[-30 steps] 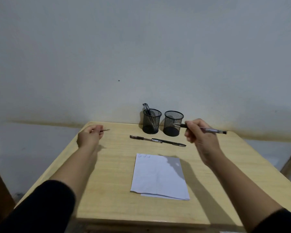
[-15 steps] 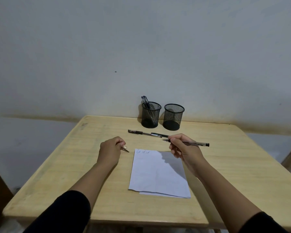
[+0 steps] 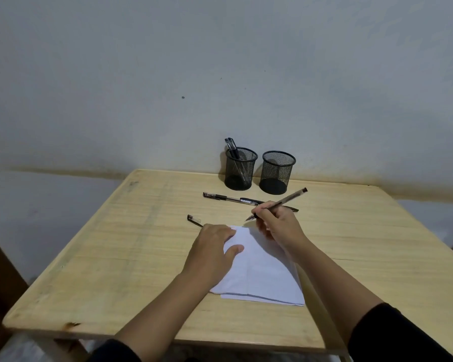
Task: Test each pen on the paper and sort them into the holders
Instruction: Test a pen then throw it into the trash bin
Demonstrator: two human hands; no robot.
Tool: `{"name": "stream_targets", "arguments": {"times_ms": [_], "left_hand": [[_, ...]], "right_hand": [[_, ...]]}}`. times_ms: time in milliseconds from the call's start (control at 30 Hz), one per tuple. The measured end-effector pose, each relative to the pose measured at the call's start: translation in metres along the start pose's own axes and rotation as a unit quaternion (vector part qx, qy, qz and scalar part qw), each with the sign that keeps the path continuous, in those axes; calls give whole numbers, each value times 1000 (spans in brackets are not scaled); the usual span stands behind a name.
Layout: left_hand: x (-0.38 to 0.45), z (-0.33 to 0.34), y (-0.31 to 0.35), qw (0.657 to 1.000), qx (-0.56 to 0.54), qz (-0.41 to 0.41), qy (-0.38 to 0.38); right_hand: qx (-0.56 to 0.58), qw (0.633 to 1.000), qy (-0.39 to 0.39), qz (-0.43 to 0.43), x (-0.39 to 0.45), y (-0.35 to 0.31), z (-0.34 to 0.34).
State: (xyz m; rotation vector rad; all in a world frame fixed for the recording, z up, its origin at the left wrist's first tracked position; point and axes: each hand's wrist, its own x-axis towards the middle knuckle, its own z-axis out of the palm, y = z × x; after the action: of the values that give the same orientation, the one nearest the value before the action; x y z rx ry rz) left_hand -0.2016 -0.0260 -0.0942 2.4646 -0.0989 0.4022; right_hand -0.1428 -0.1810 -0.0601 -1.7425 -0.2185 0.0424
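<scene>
My right hand [image 3: 279,224] grips an uncapped pen [image 3: 288,199], tip pointing down-left just above the top edge of the white paper [image 3: 262,273]. My left hand [image 3: 215,246] lies flat on the paper's upper left corner, fingers spread. The pen's cap [image 3: 194,220] lies on the table just beyond my left hand. Two more pens [image 3: 236,199] lie end to end behind the paper. At the back stand two black mesh holders: the left holder [image 3: 241,168] has two pens [image 3: 231,146] in it, the right holder [image 3: 277,172] looks empty.
The light wooden table [image 3: 131,257] stands against a pale wall. A dark wooden piece shows at the left edge of view, and another piece of furniture at the far right.
My left hand set the cap down on the table and moved right onto the paper. My right hand turned the pen into a writing grip and lowered its tip towards the paper's top.
</scene>
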Motion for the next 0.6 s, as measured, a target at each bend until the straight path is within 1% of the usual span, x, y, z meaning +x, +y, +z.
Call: {"name": "stream_targets", "arguments": {"times_ms": [133, 200, 467, 600], "left_hand": [[2, 4, -4, 1000, 8, -19, -10], [2, 4, -4, 1000, 9, -20, -12], [3, 3, -6, 1000, 8, -10, -17], [2, 2, -6, 1000, 10, -10, -27]], "right_hand": [[-108, 993, -12, -42, 7, 10, 6], [-144, 988, -10, -52, 8, 15, 7], [-181, 981, -33, -62, 7, 18, 10], [-186, 980, -4, -75, 6, 19, 11]]}}
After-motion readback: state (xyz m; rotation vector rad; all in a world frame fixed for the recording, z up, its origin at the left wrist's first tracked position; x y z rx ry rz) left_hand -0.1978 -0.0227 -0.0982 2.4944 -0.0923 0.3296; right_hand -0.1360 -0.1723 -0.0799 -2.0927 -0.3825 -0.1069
